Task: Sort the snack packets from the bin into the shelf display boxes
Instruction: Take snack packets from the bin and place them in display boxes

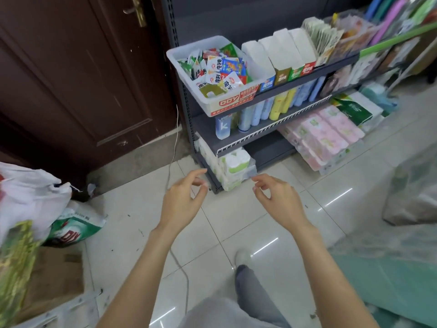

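Above and ahead of my left hand [183,197], the nearer one, sits the bin [189,60] of snack packets [217,67] on the shelf [307,79], display boxes [279,58] rightward; both my left and right hand [276,197] are released, holding nothing.

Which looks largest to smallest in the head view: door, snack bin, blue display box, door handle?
1. Door, by far the largest.
2. Snack bin.
3. Blue display box.
4. Door handle, partly cut off at the top edge.
The wide lens distorts, so only apparent size counts.

Small shop: stocked retail shelf [279,136].
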`<state>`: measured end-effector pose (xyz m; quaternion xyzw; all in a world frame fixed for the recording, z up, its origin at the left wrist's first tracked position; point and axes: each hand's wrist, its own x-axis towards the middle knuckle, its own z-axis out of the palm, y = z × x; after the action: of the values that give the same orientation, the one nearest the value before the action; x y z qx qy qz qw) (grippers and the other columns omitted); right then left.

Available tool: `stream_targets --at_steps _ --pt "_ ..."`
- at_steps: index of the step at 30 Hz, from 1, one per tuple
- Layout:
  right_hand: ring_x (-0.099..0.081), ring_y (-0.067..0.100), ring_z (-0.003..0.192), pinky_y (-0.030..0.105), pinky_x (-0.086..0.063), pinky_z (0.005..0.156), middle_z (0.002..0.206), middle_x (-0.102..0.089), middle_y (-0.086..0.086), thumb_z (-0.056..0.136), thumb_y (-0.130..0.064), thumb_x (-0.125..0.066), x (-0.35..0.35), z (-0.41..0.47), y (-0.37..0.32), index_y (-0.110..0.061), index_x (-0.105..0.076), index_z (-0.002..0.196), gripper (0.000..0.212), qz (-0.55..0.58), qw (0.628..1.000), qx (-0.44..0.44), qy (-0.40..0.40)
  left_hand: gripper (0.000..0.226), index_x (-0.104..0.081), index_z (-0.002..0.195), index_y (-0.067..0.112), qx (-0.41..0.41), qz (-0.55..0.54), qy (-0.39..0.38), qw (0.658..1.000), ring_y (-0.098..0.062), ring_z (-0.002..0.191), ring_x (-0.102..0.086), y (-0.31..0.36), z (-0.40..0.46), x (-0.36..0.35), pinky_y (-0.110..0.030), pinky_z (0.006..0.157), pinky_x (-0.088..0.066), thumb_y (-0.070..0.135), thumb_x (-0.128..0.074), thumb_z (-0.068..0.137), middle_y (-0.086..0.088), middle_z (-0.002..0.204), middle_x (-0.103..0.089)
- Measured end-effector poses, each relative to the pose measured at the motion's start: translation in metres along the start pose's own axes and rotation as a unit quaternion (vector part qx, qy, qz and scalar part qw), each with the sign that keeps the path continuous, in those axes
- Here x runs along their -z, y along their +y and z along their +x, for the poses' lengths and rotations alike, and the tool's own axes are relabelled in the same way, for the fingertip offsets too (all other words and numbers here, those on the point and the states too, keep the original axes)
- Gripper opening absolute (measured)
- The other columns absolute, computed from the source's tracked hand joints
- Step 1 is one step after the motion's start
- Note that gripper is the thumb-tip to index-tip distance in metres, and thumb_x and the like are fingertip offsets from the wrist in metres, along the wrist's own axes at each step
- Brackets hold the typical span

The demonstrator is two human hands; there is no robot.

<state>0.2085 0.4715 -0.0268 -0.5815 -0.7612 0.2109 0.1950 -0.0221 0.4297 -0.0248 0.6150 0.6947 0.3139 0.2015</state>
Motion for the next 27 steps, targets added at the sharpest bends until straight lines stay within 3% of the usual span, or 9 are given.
stream_targets --at_steps 4,7,15,17,23,27 --pt "-0.063 0.015 0.085 0.023 -0.038 0.062 0.097 -0.069 -0.006 0.091 -0.021 -0.058 0.003 0.077 0.025 -0.020 -0.064 0.112 0.022 -0.007 0.999 0.036 -0.021 0.025 -0.059 0.117 0.031 0.005 0.018 0.019 1.000 -0.001 0.091 -0.058 0.009 0.064 -0.030 -0.026 0.077 -0.045 0.030 -0.056 0.092 0.022 0.091 -0.063" --pt "-0.063 0.017 0.083 0.028 -0.048 0.064 0.096 -0.068 -0.005 0.090 -0.020 -0.059 0.010 0.135 0.038 -0.020 -0.064 0.110 0.020 0.006 0.997 0.062 -0.042 0.023 -0.061 0.115 0.030 0.041 0.011 0.040 0.998 -0.003 0.094 -0.061 0.012 0.110 -0.043 -0.028 0.079 -0.048 0.028 -0.057 0.092 0.018 0.095 -0.067" --pt "-0.066 0.020 0.081 0.037 -0.054 0.067 0.093 -0.070 -0.001 0.088 -0.019 -0.062 0.022 0.285 0.034 -0.018 -0.064 0.108 0.020 0.023 0.991 0.129 -0.015 0.025 -0.063 0.112 0.027 0.067 -0.009 0.096 0.993 0.001 0.094 -0.061 0.012 0.236 -0.024 -0.015 0.080 -0.043 0.021 -0.062 0.088 0.017 0.101 -0.067" --pt "-0.065 0.022 0.084 0.040 -0.055 0.066 0.096 -0.070 0.002 0.088 -0.018 -0.062 0.019 0.319 0.031 -0.017 -0.064 0.110 0.022 0.022 0.990 0.138 -0.021 0.026 -0.063 0.113 0.025 0.059 0.002 0.098 0.993 -0.001 0.096 -0.061 0.004 0.269 -0.018 -0.018 0.081 -0.044 0.020 -0.062 0.087 0.015 0.103 -0.068" --pt "-0.062 0.023 0.094 0.039 -0.054 0.071 0.105 -0.066 0.005 0.089 -0.018 -0.062 -0.004 0.405 0.026 -0.016 -0.062 0.114 0.024 0.009 0.990 0.139 -0.022 0.035 -0.058 0.122 0.025 0.026 0.066 0.015 0.997 -0.016 0.110 -0.054 -0.031 0.367 -0.020 -0.032 0.088 -0.043 0.034 -0.062 0.087 0.006 0.115 -0.063" --pt "-0.061 0.026 0.094 0.041 -0.054 0.073 0.105 -0.066 0.007 0.088 -0.018 -0.063 -0.021 0.442 0.017 -0.015 -0.063 0.114 0.026 0.008 0.993 0.116 -0.027 0.062 -0.046 0.136 0.022 0.011 0.167 -0.056 0.984 -0.022 0.125 -0.040 -0.048 0.417 -0.018 -0.038 0.102 -0.032 0.053 -0.059 0.084 -0.001 0.135 -0.050"
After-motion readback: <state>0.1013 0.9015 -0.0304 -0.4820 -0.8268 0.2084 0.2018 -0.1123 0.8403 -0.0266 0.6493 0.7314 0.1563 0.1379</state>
